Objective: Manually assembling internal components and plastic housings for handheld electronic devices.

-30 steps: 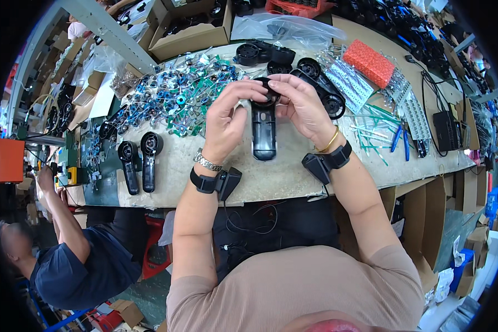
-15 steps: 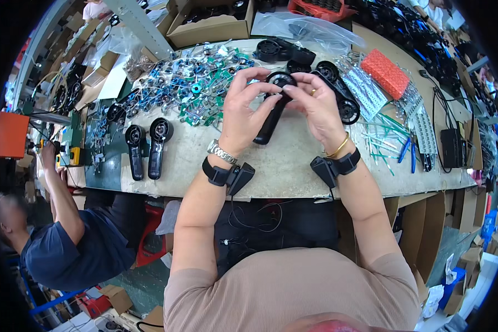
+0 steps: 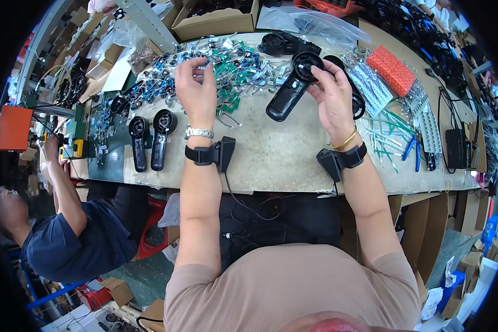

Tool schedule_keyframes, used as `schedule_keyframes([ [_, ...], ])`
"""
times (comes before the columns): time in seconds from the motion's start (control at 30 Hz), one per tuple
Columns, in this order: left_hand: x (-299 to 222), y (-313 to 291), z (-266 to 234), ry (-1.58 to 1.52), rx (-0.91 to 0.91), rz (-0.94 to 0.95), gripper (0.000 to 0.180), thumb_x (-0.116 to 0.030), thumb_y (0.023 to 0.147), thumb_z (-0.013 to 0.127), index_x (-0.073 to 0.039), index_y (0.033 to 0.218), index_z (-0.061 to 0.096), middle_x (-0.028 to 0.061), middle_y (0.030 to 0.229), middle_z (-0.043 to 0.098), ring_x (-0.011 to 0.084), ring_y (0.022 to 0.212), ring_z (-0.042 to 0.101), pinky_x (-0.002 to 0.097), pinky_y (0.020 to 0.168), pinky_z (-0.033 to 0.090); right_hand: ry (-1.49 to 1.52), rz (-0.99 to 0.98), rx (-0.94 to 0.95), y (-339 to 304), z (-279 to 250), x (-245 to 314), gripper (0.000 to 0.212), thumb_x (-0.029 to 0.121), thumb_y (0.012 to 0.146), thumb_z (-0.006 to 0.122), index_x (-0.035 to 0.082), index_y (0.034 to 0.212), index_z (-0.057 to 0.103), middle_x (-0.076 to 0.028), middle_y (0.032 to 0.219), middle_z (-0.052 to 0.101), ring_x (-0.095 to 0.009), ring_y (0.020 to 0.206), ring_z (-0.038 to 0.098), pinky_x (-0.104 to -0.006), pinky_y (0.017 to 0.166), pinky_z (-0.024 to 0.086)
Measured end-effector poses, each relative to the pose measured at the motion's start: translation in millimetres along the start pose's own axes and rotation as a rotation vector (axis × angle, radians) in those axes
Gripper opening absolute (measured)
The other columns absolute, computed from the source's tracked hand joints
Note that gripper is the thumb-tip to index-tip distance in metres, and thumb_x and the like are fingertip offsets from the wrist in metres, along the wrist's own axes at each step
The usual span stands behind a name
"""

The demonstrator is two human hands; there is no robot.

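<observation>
My right hand [image 3: 336, 95] grips a black handheld fan housing [image 3: 286, 95] by its round head, thumb on the inner rim. Its handle points down and to the left, above the table. Over the heap of small circuit boards with wires [image 3: 239, 74] is my left hand [image 3: 196, 91], fingers bent and thumb apart, with nothing visible in it. Two more black fan housings, one [image 3: 138, 144] beside the other [image 3: 162, 141], lie on the table to the left, round heads away from me. Further black housings [image 3: 285, 43] lie behind and beside my right hand.
An orange-red bubble-wrapped block [image 3: 390, 71] rests at the right near silvery strips. Green-white strips [image 3: 387, 141] and blue-handled pliers [image 3: 413, 148] lie closer. A cardboard box [image 3: 216, 23] stands at the back. A co-worker [image 3: 77, 238] sits at the left by an orange device [image 3: 13, 128].
My left hand has left the fan housing and moved left to the circuit-board heap. My right hand now holds the housing alone, shifted slightly right and tilted more.
</observation>
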State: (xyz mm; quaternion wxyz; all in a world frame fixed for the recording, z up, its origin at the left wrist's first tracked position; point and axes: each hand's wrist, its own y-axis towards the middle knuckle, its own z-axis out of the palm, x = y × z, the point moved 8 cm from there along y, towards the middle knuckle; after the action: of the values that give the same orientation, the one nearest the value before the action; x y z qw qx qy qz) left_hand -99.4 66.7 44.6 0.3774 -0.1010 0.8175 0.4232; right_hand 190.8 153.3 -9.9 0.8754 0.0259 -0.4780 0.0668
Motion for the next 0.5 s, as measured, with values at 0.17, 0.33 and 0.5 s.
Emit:
schedule_keyframes([
  [0.17,-1,-2,8,0.265,0.126,0.029,0.013,-0.013,0.08,0.08,-0.007,0.09,0.074,0.0102,0.095,0.065,0.0278,0.085,0.062,0.0393,0.078,0.052,0.0,-0.012,-0.006,-1,-2,1,0.037,0.009,0.094,0.071,0.006,0.127,0.054,-0.003,0.108,0.068,-0.014,0.098,0.064,-0.0363,0.085,0.052],
  [0.33,-11,-13,18,0.386,0.18,0.177,0.013,-0.017,0.078,0.081,-0.007,0.084,0.075,0.011,0.094,0.065,0.0317,0.091,0.061,0.0429,0.084,0.05,-0.016,-0.007,0.001,0,-2,-2,0.036,0.009,0.095,0.07,0.006,0.127,0.055,-0.003,0.107,0.068,-0.014,0.098,0.064,-0.0351,0.083,0.053],
  [0.5,1,-21,28,0.502,0.311,0.136,0.016,-0.018,0.077,0.082,-0.007,0.087,0.075,0.0114,0.096,0.067,0.0343,0.095,0.06,0.0439,0.085,0.05,-0.067,0.013,0.031,-2,3,-5,0.032,0.01,0.095,0.07,0.005,0.125,0.057,-0.002,0.106,0.068,-0.012,0.096,0.065,-0.0316,0.08,0.053],
])
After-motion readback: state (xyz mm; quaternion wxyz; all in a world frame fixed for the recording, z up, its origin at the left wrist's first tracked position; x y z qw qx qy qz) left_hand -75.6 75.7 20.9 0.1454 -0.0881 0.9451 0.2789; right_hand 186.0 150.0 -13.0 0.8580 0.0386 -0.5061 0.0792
